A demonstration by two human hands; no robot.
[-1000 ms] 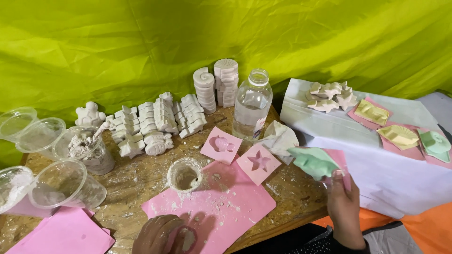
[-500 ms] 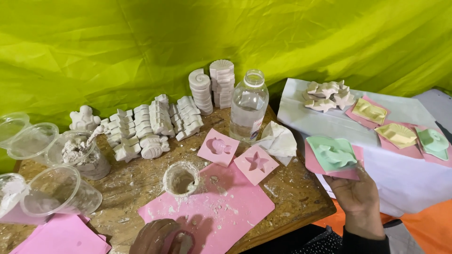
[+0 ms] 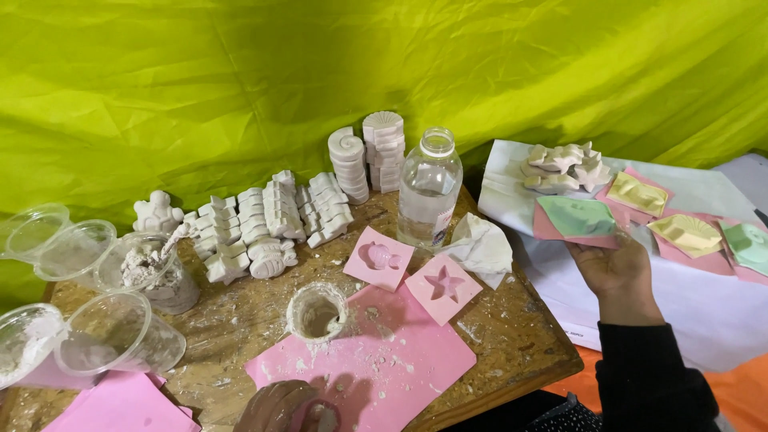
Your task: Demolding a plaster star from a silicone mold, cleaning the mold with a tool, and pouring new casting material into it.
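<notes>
While raised, green-filled mould (image 3: pixel 578 218) above grip (image 3: pixel 614 268).

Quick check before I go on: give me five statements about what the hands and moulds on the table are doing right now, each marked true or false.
1. The right hand holds a pink mould filled with green. True.
2. The left hand is lifting the water bottle. False: it rests low on the pink sheet, and the bottle stands untouched on the wooden table.
3. The star mould on the table is empty. True.
4. The small cup beside the pink sheet lies tipped over. False: it stands upright, mouth up.
5. White cast figures stand in rows behind the moulds. True.
</notes>
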